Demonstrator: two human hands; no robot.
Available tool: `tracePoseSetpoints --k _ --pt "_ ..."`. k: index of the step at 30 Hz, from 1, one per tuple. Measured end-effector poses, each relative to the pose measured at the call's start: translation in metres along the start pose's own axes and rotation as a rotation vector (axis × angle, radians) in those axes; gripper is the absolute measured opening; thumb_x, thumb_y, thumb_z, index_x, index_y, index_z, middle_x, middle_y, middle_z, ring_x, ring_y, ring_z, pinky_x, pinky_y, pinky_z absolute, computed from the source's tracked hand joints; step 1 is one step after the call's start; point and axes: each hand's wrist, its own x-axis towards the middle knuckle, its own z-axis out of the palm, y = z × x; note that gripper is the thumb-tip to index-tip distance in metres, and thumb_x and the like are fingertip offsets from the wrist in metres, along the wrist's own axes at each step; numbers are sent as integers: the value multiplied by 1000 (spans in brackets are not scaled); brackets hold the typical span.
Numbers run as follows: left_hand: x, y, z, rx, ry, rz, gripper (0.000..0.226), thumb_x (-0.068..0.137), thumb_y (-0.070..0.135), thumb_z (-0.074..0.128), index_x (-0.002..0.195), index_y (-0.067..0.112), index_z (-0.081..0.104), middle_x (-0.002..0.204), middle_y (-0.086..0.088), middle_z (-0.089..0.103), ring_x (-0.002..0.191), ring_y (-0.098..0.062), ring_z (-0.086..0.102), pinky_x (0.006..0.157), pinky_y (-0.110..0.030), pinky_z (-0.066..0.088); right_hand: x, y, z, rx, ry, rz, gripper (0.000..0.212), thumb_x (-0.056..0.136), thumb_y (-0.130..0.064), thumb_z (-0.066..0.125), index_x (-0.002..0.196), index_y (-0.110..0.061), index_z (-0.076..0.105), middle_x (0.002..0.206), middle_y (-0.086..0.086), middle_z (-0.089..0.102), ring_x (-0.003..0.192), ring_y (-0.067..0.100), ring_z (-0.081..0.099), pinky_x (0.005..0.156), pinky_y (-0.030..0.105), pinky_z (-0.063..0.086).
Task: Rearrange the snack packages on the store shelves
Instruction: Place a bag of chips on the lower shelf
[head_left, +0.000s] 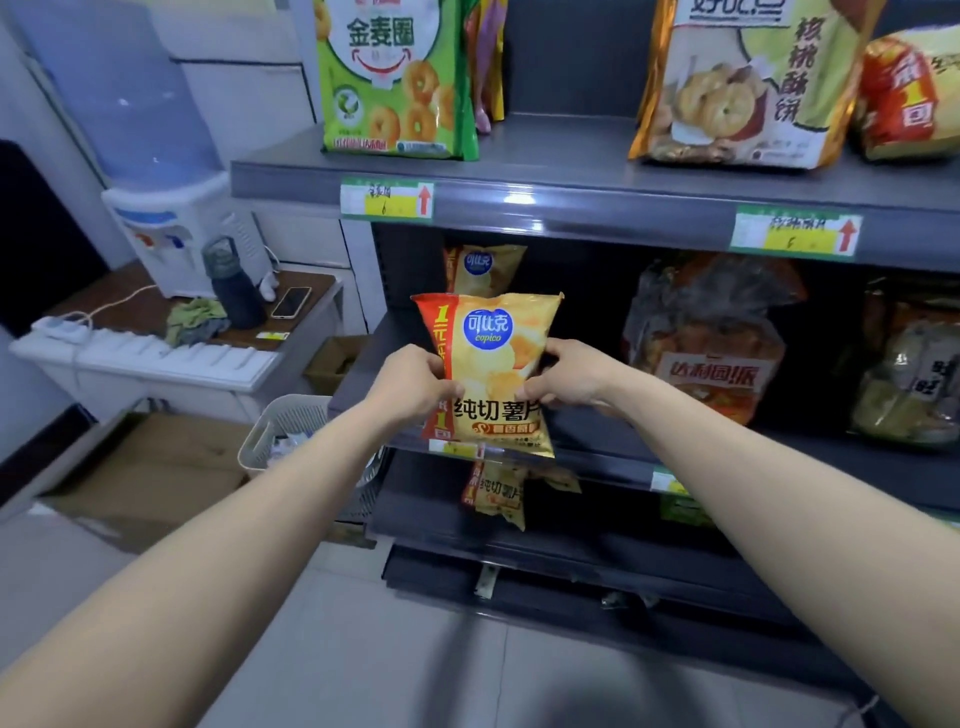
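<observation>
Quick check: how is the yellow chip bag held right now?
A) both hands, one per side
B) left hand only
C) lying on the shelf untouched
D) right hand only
A: the left hand and the right hand each grip one side of the yellow chip bag.

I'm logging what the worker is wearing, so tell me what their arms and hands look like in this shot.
Both arms are bare: no sleeve shows on the left forearm or the right forearm as far as the picture's edge. The left hand and the right hand wear no gloves, and no watch, bracelet or ring is visible.
</observation>
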Motion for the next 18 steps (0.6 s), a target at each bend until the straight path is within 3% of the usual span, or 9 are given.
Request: tracePoseSetpoints --k 3,10,14,18 --pt "17 -2 7 -8 58 -21 20 86 17 66 101 6 71 102 -7 71 88 -16 63 76 -28 46 23 4 -3 23 -1 -19 32 82 -5 70 108 -17 56 87 -3 61 70 8 52 58 20 42" --pt "67 -15 14 -41 75 -40 19 86 13 65 102 6 71 104 -8 71 93 -19 66 81 -30 51 77 12 0 48 73 -9 29 80 -7 73 105 -13 61 97 3 64 87 17 61 74 27 49" --pt "103 -30 13 -27 48 -17 20 85 13 66 103 4 70 105 -11 72 93 -20 67 86 -33 53 109 9 3 31 100 9 41 81 -10 72 120 -10 58 105 2 63 93 17 58 63 19 45" --pt "145 -42 5 -21 47 -2 26 85 10 65 110 1 68 110 -14 69 98 -24 66 89 -34 52 143 5 9 21 135 -17 47 82 -9 71 126 -10 56 121 8 63 106 22 59 83 28 46"
